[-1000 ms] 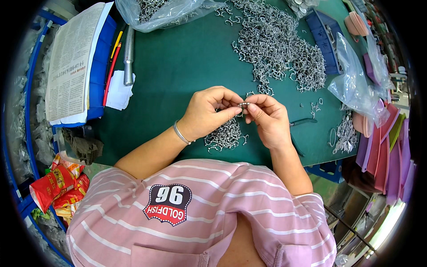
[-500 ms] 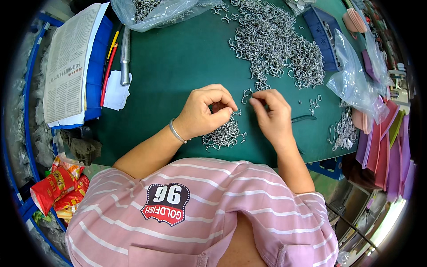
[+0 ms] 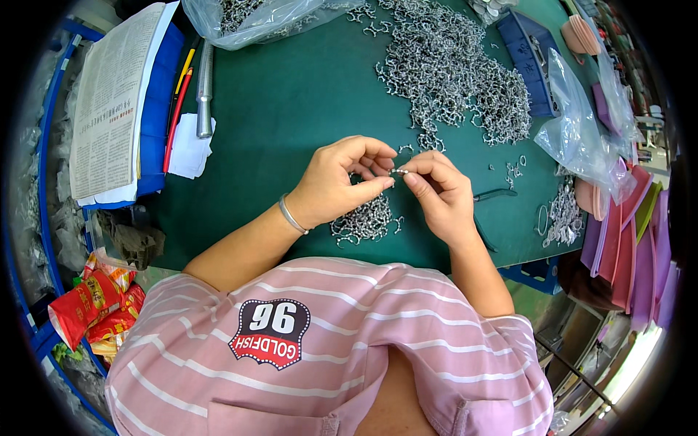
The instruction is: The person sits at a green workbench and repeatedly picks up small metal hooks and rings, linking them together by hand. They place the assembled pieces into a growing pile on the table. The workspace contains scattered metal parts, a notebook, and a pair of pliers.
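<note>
My left hand [image 3: 336, 180] is curled, thumb and fingertips pinched at one end of a small silver chain piece [image 3: 399, 171]. My right hand [image 3: 442, 196] grips the other end between thumb and forefinger. The fingertips nearly meet, so the piece's exact shape is partly hidden. Just below my left hand lies a small heap of silver links [image 3: 365, 223], partly covered by the hand. Beyond my right fingertips a loose curved link [image 3: 406, 148] rests on the green tabletop [image 3: 291, 94]. Pliers with dark handles [image 3: 496, 194] lie beside my right hand, partly hidden by it.
A large pile of silver links [image 3: 458, 73] spreads across the far side. Blue bins, one under newspaper [image 3: 109, 109], stand left and right [image 3: 527, 58]. A metal rod [image 3: 204, 91], pencils [image 3: 178, 120], a plastic bag [image 3: 585, 131] and flat silver pieces [image 3: 565, 214] lie around.
My right hand has moved left and slightly nearer, away from the loose link. Its fingertips now meet my left fingertips with a small chain piece between them. My left hand has barely moved.
</note>
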The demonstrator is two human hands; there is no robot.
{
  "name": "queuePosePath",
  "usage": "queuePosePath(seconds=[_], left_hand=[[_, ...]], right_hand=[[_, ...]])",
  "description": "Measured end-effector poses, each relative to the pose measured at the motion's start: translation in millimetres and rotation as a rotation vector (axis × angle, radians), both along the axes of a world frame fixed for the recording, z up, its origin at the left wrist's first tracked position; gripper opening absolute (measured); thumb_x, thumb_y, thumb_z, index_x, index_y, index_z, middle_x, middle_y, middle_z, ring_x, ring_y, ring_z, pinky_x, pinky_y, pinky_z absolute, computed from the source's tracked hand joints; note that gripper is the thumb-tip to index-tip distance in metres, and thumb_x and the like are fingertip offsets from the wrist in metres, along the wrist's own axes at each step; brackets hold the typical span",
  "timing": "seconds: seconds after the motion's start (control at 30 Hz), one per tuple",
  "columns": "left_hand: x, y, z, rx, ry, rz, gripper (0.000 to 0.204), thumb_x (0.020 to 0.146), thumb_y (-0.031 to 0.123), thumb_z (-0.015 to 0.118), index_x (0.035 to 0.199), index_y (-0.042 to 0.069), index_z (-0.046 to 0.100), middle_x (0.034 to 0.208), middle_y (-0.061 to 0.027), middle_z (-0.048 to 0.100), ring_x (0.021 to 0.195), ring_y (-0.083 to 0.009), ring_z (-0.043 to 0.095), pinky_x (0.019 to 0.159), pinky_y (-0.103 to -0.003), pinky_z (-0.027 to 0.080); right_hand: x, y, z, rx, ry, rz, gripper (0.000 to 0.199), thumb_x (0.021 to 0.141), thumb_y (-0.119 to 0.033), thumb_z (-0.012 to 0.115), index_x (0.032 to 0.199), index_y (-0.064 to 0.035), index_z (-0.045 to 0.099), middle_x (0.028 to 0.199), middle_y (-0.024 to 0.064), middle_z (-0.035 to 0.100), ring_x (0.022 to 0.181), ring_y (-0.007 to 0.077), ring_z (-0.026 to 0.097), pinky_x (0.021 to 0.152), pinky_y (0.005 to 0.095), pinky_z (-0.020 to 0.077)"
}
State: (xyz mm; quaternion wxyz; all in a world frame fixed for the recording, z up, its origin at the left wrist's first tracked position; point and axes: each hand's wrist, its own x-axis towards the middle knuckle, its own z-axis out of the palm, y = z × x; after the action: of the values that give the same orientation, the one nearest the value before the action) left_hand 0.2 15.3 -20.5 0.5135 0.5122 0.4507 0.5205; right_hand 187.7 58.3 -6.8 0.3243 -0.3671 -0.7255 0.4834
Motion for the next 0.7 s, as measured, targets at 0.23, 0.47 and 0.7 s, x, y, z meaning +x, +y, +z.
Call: queuePosePath(seconds=[0.23, 0.47, 0.7], left_hand=[[-2, -2, 0, -0.122, -0.062, 0.024, 0.016, 0.081, -0.004, 0.066, 0.096, -0.004, 0.06, 0.09, -0.0065, 0.063, 0.083, -0.0116, 0.062, 0.075, -0.024, 0.052], [-4, 0, 4, -0.245, -0.25, -0.008, 0.01, 0.083, -0.006, 0.063, 0.092, -0.004, 0.06, 0.089, -0.0068, 0.062, 0.082, -0.0122, 0.062, 0.074, -0.024, 0.053], [-7, -1, -1, 0.026, 0.169, -0.054, 0.01, 0.077, -0.002, 0.066, 0.087, 0.0, 0.065, 0.087, -0.0051, 0.062, 0.071, -0.0091, 0.057, 0.063, -0.02, 0.048]], right_hand=[[-5, 14, -3, 0.462, -0.325, -0.071, 0.016, 0.079, 0.0, 0.064, 0.095, -0.0018, 0.066, 0.088, 0.0098, 0.06, 0.079, 0.0256, 0.057, 0.069, 0.0333, 0.0453], [-9, 23, -9, 0.632, -0.549, -0.121, 0.019, 0.073, -0.005, 0.069, 0.091, -0.0049, 0.064, 0.086, 0.0082, 0.058, 0.079, 0.028, 0.053, 0.073, 0.0392, 0.0402], [-6, 12, -4, 0.069, -0.149, -0.178, 0.01, 0.079, 0.003, 0.065, 0.088, -0.001, 0.064, 0.086, 0.0084, 0.062, 0.075, 0.0169, 0.06, 0.067, 0.0268, 0.0481]])
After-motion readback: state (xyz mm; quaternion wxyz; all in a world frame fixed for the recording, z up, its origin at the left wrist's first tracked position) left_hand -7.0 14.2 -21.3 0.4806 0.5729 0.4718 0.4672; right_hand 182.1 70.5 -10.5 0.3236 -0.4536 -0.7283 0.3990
